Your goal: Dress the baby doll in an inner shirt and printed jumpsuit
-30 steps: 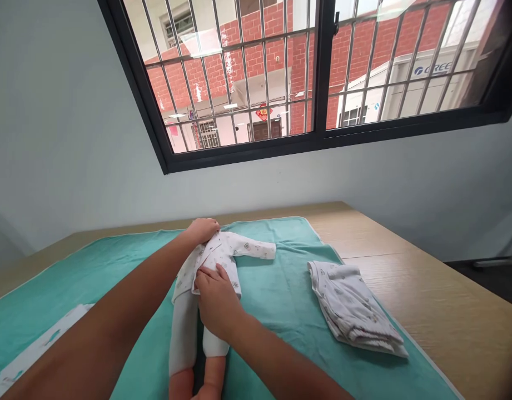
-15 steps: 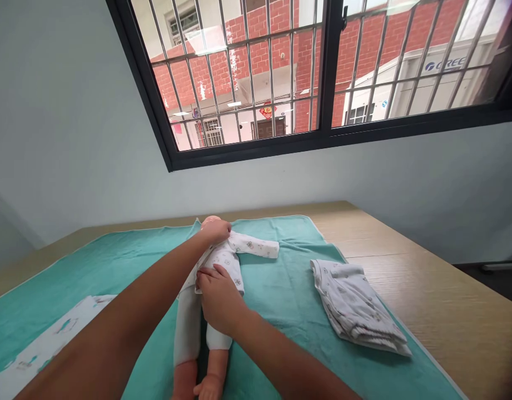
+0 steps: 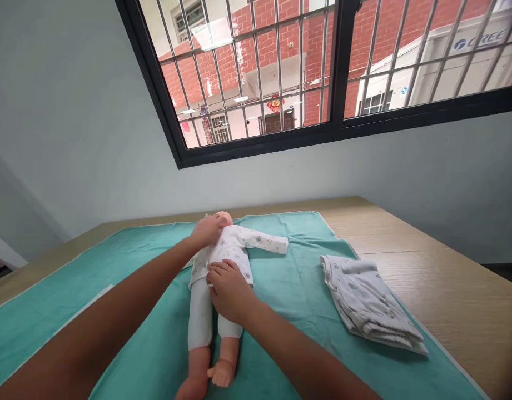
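Observation:
A baby doll [image 3: 224,218] lies on its back on a teal towel [image 3: 289,311], feet towards me. It wears a white printed baby shirt [image 3: 234,253] and white leg coverings; one sleeve stretches out to the right. My left hand [image 3: 209,230] is at the shirt's neck and left shoulder, fingers curled at the fabric and covering part of the doll's head. Lower down, my right hand [image 3: 231,290] has its fingers closed on the shirt's front near the hem. The fingertips of both hands are partly hidden.
Folded white printed cloth [image 3: 370,303] lies on the towel at the right. A white edge of another cloth [image 3: 101,293] shows behind my left forearm. The wooden table [image 3: 431,278] meets the wall below a barred window [image 3: 256,144].
My left hand has shifted from the middle of the collar towards the doll's left-side shoulder in view. My right hand stays near the hem. The whole view has shifted slightly.

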Demonstrator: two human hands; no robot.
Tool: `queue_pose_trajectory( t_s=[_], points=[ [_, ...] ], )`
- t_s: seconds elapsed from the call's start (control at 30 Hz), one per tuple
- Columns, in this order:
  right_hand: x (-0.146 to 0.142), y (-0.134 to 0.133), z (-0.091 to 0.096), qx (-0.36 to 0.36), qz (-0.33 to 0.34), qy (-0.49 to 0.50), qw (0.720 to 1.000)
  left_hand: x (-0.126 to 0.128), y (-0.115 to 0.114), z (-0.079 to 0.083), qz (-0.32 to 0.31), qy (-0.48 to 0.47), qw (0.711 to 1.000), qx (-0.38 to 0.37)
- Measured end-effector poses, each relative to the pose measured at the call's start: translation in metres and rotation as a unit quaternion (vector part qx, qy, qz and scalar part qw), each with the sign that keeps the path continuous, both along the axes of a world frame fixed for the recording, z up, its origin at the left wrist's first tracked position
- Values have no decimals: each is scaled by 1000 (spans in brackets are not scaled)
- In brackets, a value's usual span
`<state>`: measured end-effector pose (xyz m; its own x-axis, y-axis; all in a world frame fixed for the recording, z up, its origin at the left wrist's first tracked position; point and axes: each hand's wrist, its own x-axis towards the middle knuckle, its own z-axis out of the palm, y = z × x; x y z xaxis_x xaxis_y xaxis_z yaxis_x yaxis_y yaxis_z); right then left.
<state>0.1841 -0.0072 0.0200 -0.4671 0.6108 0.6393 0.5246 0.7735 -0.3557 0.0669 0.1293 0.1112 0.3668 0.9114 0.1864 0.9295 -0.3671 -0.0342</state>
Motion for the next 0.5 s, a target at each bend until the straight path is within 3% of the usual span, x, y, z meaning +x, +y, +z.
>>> queue_pose_trajectory(
  t_s=[0.1,0.23,0.37,0.5],
  points=[
    [3,2,0,5,22,2,1000,-11,-23,-25,-29,-124,992,19],
    [9,2,3,-23,49,24,998,-36,-56,-61,-24,-322,946,-10],
    [12,0,4,-40,22,44,998,-59,-91,-85,-72,-409,908,-55],
    [7,1,-5,-59,-25,68,996,-67,-110,-102,-124,-427,895,-43]
  ],
)
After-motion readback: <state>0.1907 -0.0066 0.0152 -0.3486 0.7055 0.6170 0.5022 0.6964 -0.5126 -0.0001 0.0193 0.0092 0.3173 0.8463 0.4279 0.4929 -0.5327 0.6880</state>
